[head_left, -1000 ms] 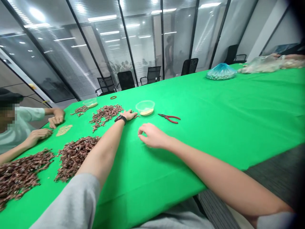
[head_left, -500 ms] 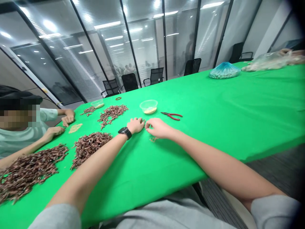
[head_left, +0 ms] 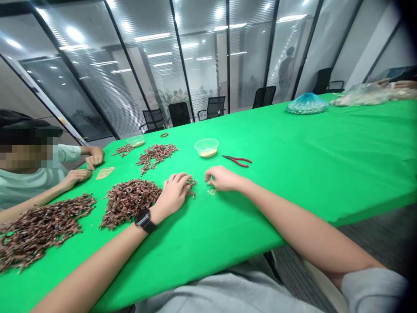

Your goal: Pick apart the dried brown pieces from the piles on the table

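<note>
My left hand [head_left: 172, 195], with a black wristwatch [head_left: 145, 221], rests curled on the green cloth. Its fingertips touch a small scatter of brown pieces [head_left: 191, 188] beside a large heap of brown, papery pieces [head_left: 128, 203]. My right hand [head_left: 221, 179] sits to its right with the fingers pinched together, above a tiny patch of tan bits [head_left: 211, 191]. Whether either hand grips anything is hidden by the fingers. A co-worker's hands [head_left: 94, 157] rest at the table's left side, near a flat patch of tan bits [head_left: 104, 173].
Further brown heaps [head_left: 39, 228] lie at left and ahead [head_left: 156, 154]. Ahead are a clear bowl of yellowish bits [head_left: 206, 148], red-handled pliers [head_left: 237, 161] and a rubber ring [head_left: 164, 135]. A blue mesh bag [head_left: 306, 105] and a clear plastic bag [head_left: 360, 99] lie far right.
My left hand has come back toward me and leftward, from near the bowl to the edge of the large heap. My right hand has barely moved. The view has tilted slightly.
</note>
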The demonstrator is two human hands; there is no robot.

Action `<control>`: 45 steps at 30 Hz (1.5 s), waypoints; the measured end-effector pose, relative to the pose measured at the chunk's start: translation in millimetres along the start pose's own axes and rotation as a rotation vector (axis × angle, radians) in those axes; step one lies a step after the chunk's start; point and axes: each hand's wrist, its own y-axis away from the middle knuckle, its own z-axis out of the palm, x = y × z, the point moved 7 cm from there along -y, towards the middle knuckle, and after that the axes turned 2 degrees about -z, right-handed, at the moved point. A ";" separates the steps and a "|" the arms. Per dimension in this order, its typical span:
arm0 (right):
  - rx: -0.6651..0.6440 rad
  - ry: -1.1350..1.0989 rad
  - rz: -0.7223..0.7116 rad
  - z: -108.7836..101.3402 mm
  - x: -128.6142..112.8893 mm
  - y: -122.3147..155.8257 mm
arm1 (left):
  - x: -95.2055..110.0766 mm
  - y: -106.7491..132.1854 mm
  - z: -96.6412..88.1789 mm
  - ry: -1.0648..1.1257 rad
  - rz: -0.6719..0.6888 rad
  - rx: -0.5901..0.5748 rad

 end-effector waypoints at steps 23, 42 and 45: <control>-0.209 0.045 -0.007 19.6 -14.9 9.9 | 17.0 11.5 4.1 0.229 0.160 -0.033; -0.022 -0.158 0.028 8.0 0.2 4.3 | 3.7 10.0 7.8 0.397 0.069 0.058; -0.031 -0.166 0.041 6.4 1.3 4.2 | 3.9 9.8 8.4 0.399 0.084 0.057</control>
